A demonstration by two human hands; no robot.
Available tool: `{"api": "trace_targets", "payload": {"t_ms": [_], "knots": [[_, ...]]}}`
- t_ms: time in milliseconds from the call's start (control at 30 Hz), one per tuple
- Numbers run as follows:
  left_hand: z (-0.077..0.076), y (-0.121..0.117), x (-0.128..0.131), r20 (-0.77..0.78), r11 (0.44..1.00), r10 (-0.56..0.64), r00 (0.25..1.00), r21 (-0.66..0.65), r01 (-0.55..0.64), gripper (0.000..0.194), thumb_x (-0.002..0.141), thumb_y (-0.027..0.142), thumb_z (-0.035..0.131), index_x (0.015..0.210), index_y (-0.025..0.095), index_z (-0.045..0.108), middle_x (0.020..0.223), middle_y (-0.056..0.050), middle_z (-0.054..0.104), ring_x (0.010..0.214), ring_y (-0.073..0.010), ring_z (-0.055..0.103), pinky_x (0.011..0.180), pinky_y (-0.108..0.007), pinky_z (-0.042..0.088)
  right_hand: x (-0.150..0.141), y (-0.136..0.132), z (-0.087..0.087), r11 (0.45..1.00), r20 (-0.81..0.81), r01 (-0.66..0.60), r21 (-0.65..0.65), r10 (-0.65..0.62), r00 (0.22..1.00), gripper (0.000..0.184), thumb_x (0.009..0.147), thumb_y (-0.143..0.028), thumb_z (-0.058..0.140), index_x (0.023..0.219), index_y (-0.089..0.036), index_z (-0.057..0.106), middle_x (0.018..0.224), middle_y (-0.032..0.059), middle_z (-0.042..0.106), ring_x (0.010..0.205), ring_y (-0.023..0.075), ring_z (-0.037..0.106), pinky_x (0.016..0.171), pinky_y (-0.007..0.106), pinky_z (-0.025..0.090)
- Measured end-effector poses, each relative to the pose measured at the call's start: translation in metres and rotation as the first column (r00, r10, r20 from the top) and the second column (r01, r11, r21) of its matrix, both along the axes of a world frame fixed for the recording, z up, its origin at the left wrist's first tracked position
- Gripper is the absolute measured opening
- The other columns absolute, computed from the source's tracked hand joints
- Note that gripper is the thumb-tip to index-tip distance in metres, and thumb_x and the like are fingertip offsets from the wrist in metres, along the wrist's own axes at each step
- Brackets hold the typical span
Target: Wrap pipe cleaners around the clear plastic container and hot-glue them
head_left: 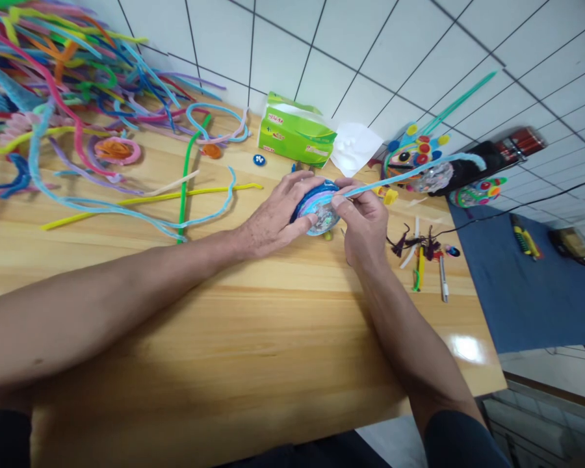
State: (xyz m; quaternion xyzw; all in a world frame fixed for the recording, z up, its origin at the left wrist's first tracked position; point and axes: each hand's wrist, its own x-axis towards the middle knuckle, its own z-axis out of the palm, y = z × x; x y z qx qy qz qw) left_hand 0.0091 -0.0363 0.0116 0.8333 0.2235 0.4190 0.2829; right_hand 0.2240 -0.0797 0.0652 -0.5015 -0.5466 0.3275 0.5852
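Note:
My left hand (277, 218) wraps around a small round coiled piece (320, 207) made of blue and purple pipe cleaners, held just above the wooden table (253, 338). My right hand (363, 221) pinches a light blue pipe cleaner (409, 172) against the coil's top edge. The free end of that pipe cleaner runs up and to the right, over a colourful craft figure (416, 159).
A big heap of loose pipe cleaners (63, 84) covers the table's far left. A green tissue pack (295, 133) and a white tissue (355, 146) lie behind my hands. Pens and cut scraps (426, 257) lie to the right, near the table edge and a blue surface (531, 286).

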Motion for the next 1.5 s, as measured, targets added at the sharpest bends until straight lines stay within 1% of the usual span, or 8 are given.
{"api": "trace_targets", "payload": {"t_ms": [167, 300, 467, 667, 967, 1167, 1300, 1500], "knots": [[-0.001, 0.0, -0.001, -0.005, 1.0, 0.007, 1.0, 0.002, -0.007, 0.076, 0.122, 0.065, 0.054, 0.184, 0.021, 0.046, 0.186, -0.024, 0.05, 0.181, -0.0413, 0.043, 0.153, -0.07, 0.037, -0.001, 0.0, 0.001, 1.0, -0.041, -0.008, 0.002, 0.008, 0.999, 0.017, 0.082, -0.04, 0.093, 0.088, -0.029, 0.082, 0.118, 0.0036, 0.084, 0.106, 0.0219, 0.078, 0.092, 0.036, 0.068], [0.001, 0.0, -0.002, -0.007, 1.0, 0.006, 1.0, -0.009, -0.006, 0.075, 0.122, 0.065, 0.055, 0.184, 0.022, 0.046, 0.187, -0.023, 0.05, 0.181, -0.0413, 0.042, 0.153, -0.07, 0.036, -0.002, 0.0, 0.0, 1.0, -0.039, -0.005, -0.009, 0.005, 0.999, 0.022, 0.083, -0.044, 0.094, 0.09, -0.029, 0.08, 0.118, 0.0036, 0.084, 0.108, 0.0229, 0.078, 0.093, 0.037, 0.068], [-0.001, 0.0, -0.001, 0.016, 1.0, -0.004, 1.0, -0.011, 0.004, 0.074, 0.122, 0.065, 0.054, 0.184, 0.024, 0.047, 0.187, -0.022, 0.051, 0.182, -0.0411, 0.042, 0.153, -0.069, 0.036, -0.002, 0.0, -0.002, 1.0, 0.002, 0.007, 0.0, -0.007, 1.0, 0.021, 0.084, -0.046, 0.09, 0.089, -0.029, 0.079, 0.105, 0.003, 0.081, 0.105, 0.0231, 0.076, 0.089, 0.035, 0.066], [-0.001, 0.001, -0.001, 0.015, 1.0, -0.008, 1.0, 0.003, 0.008, 0.074, 0.123, 0.063, 0.054, 0.184, 0.022, 0.046, 0.187, -0.023, 0.05, 0.182, -0.0412, 0.042, 0.154, -0.069, 0.036, 0.001, 0.0, -0.003, 1.0, 0.048, -0.005, 0.017, 0.004, 0.999, 0.02, 0.088, -0.046, 0.089, 0.09, -0.029, 0.079, 0.101, 0.0027, 0.078, 0.111, 0.0244, 0.077, 0.097, 0.038, 0.065], [-0.002, 0.002, -0.001, 0.003, 1.0, -0.005, 1.0, -0.002, 0.005, 0.077, 0.122, 0.07, 0.051, 0.183, 0.024, 0.047, 0.186, -0.022, 0.051, 0.182, -0.0403, 0.042, 0.154, -0.069, 0.036, 0.002, -0.001, -0.004, 1.0, 0.053, -0.006, 0.008, 0.006, 0.999, 0.02, 0.088, -0.045, 0.091, 0.091, -0.029, 0.079, 0.111, 0.0032, 0.083, 0.109, 0.023, 0.077, 0.098, 0.038, 0.066], [-0.004, 0.002, -0.002, 0.008, 1.0, 0.006, 1.0, 0.014, -0.006, 0.076, 0.123, 0.065, 0.054, 0.184, 0.02, 0.047, 0.187, -0.024, 0.048, 0.182, -0.0399, 0.043, 0.154, -0.067, 0.037, 0.004, 0.001, -0.007, 0.999, 0.054, -0.03, 0.034, 0.028, 0.998, 0.017, 0.09, -0.043, 0.091, 0.091, -0.029, 0.082, 0.11, 0.0031, 0.084, 0.113, 0.024, 0.078, 0.099, 0.039, 0.066], [-0.003, 0.001, -0.002, -0.004, 1.0, 0.014, 1.0, 0.008, -0.014, 0.074, 0.123, 0.064, 0.054, 0.185, 0.023, 0.047, 0.188, -0.022, 0.049, 0.182, -0.0383, 0.042, 0.154, -0.066, 0.036, 0.01, 0.004, -0.013, 0.997, 0.084, -0.045, 0.055, 0.04, 0.996, 0.022, 0.09, -0.049, 0.095, 0.095, -0.03, 0.083, 0.123, 0.003, 0.086, 0.117, 0.0249, 0.08, 0.104, 0.041, 0.067], [-0.003, 0.001, -0.002, -0.002, 1.0, 0.015, 1.0, 0.013, -0.015, 0.075, 0.123, 0.064, 0.055, 0.185, 0.023, 0.048, 0.187, -0.023, 0.049, 0.181, -0.0398, 0.043, 0.154, -0.067, 0.037, 0.013, 0.004, -0.016, 0.996, 0.095, -0.062, 0.065, 0.056, 0.994, 0.02, 0.093, -0.047, 0.095, 0.099, -0.03, 0.086, 0.125, 0.003, 0.087, 0.115, 0.0245, 0.08, 0.1, 0.041, 0.068]]}}
